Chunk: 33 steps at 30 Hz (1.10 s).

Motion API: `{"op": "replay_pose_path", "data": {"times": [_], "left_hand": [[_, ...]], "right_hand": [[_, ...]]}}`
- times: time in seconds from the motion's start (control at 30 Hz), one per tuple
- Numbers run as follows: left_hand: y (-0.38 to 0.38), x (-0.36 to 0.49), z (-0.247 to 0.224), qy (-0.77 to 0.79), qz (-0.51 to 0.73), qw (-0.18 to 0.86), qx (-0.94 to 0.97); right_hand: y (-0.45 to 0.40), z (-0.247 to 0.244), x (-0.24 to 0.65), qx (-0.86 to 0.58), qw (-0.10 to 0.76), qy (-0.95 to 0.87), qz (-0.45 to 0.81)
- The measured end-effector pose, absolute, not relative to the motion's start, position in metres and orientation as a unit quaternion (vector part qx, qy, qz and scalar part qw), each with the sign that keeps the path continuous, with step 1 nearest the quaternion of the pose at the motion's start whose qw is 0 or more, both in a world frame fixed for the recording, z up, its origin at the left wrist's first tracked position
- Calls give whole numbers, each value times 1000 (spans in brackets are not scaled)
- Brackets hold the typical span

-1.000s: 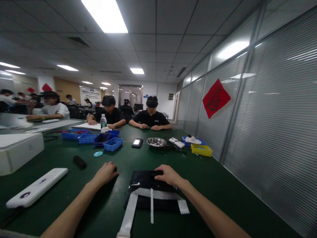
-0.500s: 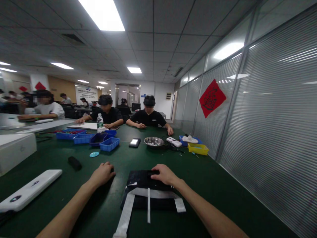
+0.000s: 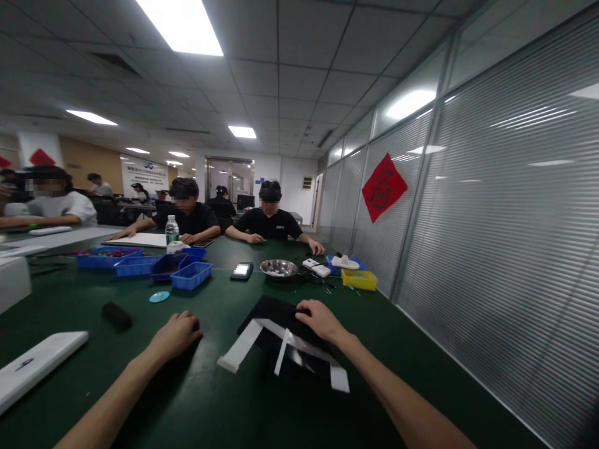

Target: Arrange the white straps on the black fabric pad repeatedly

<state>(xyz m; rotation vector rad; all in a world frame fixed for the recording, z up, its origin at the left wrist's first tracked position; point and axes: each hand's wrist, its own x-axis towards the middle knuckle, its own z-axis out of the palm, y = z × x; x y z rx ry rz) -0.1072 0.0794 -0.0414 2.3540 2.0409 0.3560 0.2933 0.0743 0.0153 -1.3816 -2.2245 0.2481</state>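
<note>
My right hand [image 3: 320,320] grips the upper right part of a flat black sheet-like piece [image 3: 276,312] with its thumb and fingers. White straps [image 3: 246,344] run across this piece, and their loose ends hang off its near side. The piece is tilted, with its near side raised off the green table; a shiny patch shows beneath the straps. To the left, my left hand [image 3: 175,337] rests palm down on the table, apart from the piece, with its fingers loosely bent and nothing visible in them.
A white device [image 3: 42,362] and a dark block [image 3: 116,317] lie at left, near a light-blue disc [image 3: 160,297]. Blue trays [image 3: 191,275], a phone [image 3: 242,270], a metal bowl [image 3: 279,269] and a yellow tray [image 3: 359,279] stand farther off. Co-workers [image 3: 269,221] sit across the table.
The black piece has been turned and tilted up in my right hand, and its left strap has swung upward. The view has shifted slightly right. My left hand stays on the table.
</note>
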Motion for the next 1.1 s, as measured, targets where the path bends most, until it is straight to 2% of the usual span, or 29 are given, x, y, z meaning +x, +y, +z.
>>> {"op": "replay_pose_path", "data": {"times": [0.3, 0.5, 0.73, 1.1], "left_hand": [[81, -107, -46, 640, 129, -2, 758], [86, -110, -52, 637, 146, 4, 757], [90, -115, -57, 631, 138, 9, 763], [93, -117, -61, 629, 136, 6, 766]], "right_hand": [[62, 25, 458, -703, 287, -647, 71], [28, 14, 552, -823, 240, -515, -19], [19, 3, 566, -862, 171, -472, -73], [20, -9, 559, -864, 115, -484, -84]]}}
